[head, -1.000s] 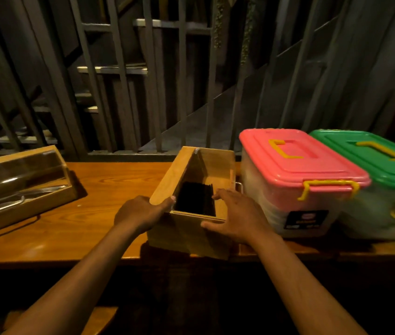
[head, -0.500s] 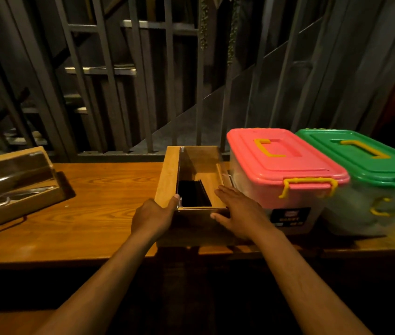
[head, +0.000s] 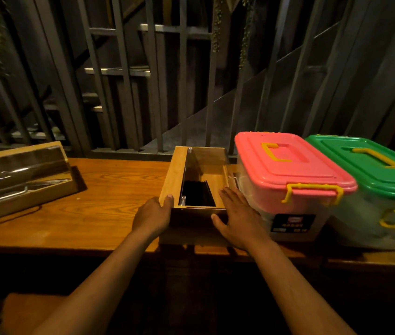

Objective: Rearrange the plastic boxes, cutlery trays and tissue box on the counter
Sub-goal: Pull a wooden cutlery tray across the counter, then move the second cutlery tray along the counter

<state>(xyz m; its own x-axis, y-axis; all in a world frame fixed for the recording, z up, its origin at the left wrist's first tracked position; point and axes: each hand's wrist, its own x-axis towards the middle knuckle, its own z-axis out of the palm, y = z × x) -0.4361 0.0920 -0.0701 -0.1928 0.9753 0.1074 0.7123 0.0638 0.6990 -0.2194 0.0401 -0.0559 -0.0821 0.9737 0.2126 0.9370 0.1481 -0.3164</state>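
While touching pink-lidded box (head: 293,175), wooden tray (head: 176,175) sits between both hands.

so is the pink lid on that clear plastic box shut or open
Shut: the pink lid lies flat on the clear plastic box, yellow front latch folded down over its rim.

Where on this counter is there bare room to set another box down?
The widest free patch of counter lies between the left wooden tray and the middle wooden tray that the left hand and right hand are touching. The right side is crowded: the pink-lidded box sits close beside that tray, with the green-lidded box against it.
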